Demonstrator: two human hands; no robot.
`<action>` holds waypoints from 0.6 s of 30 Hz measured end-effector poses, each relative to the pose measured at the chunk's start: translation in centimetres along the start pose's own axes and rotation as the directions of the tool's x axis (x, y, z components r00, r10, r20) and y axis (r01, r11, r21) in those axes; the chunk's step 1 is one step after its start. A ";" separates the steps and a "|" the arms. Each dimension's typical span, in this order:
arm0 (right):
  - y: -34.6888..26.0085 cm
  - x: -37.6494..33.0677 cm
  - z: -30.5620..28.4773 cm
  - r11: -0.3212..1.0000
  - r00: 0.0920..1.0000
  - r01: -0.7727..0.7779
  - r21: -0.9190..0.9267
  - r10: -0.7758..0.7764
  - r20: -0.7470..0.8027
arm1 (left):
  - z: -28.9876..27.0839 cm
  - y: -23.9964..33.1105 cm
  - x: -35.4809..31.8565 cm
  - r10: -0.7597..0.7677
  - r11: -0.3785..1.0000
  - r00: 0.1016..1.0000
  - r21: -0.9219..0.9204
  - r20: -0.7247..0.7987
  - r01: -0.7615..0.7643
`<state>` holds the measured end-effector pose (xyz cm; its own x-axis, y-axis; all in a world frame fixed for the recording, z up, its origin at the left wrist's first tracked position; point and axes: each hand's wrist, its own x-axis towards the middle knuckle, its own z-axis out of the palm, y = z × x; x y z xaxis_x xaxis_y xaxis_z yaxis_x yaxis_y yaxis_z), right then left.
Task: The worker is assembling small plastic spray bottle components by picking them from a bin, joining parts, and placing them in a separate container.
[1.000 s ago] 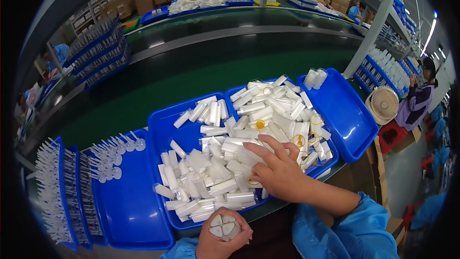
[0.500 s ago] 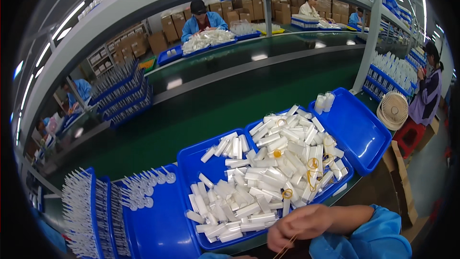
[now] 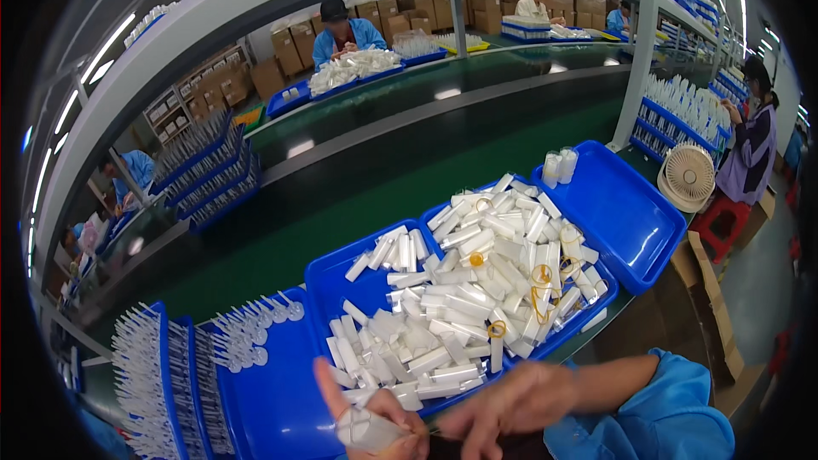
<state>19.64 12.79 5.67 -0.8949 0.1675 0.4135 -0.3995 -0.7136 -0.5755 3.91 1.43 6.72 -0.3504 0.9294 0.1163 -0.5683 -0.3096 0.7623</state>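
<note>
My left hand (image 3: 375,413), at the lower edge, is closed round a small bundle of white pieces in clear plastic (image 3: 368,430); its index finger points up. My right hand (image 3: 515,400) is just right of it, blurred by motion, fingers apart, and I see nothing in them. Beyond both hands, two blue trays (image 3: 317,285) hold a heap of white, clear-wrapped pieces (image 3: 443,307). Yellow rubber bands (image 3: 542,277) lie on the heap.
Left stand blue trays of upright white stems (image 3: 141,375) and a blue tray (image 3: 273,400) with several disc-ended stems. At right are a blue tray (image 3: 618,213) with banded bundles (image 3: 560,167), a fan (image 3: 687,177) and a cardboard box (image 3: 711,307). A green conveyor (image 3: 256,255) runs behind. Co-workers sit beyond.
My left hand has come up into view with the bundle. My right hand has opened out, and the rubber band that hung from its fingers no longer shows there. The view has shifted slightly.
</note>
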 end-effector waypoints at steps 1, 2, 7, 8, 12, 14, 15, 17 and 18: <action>-0.5 0.2 -0.5 0.998 0.994 -0.069 0.012 0.070 -0.080 | -0.1 -0.5 -0.1 0.258 0.904 0.965 0.342 0.044 -0.257; -1.1 0.6 0.0 0.982 0.955 -0.189 -0.013 0.181 -0.234 | -0.5 -1.4 -0.1 0.465 0.635 0.868 0.617 0.176 -0.465; -4.2 2.9 1.8 0.329 0.979 -0.206 -0.922 0.075 -0.192 | 0.9 -1.5 0.4 0.180 -0.133 0.899 0.916 0.398 -0.379; -3.5 2.8 1.8 0.212 0.988 -0.145 -0.967 -0.022 -0.153 | 0.5 -1.9 0.2 0.105 -0.035 0.927 0.933 0.359 -0.358; -3.7 1.2 0.3 0.042 0.995 -0.060 -0.997 -0.081 -0.064 | 0.0 -1.9 -0.2 0.038 0.286 0.902 0.860 0.430 -0.422; -7.5 0.3 -0.2 -0.002 0.960 -0.275 -0.961 -0.053 -0.275 | -0.7 -0.2 -0.6 0.160 0.202 0.864 0.841 0.478 -0.503; -10.3 0.1 -0.8 -0.056 0.906 -0.388 -0.920 -0.208 -0.369 | -2.2 1.2 -0.7 0.217 0.057 0.850 0.863 0.480 -0.502; -16.7 -2.8 -5.8 -0.447 0.695 -0.612 -0.653 -0.698 -0.174 | -4.7 3.9 1.6 0.155 -0.142 0.953 0.961 0.259 -0.238; -20.1 -4.0 -8.3 -0.520 0.643 -0.656 -0.548 -0.764 -0.045 | -7.0 5.1 2.3 0.188 -0.205 0.961 0.965 0.204 -0.165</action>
<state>29.60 32.13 9.78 -0.2795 0.6836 0.6742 0.6855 0.6337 -0.3584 -5.01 0.60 6.40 -0.2917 0.8757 0.3849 0.8925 0.1044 0.4389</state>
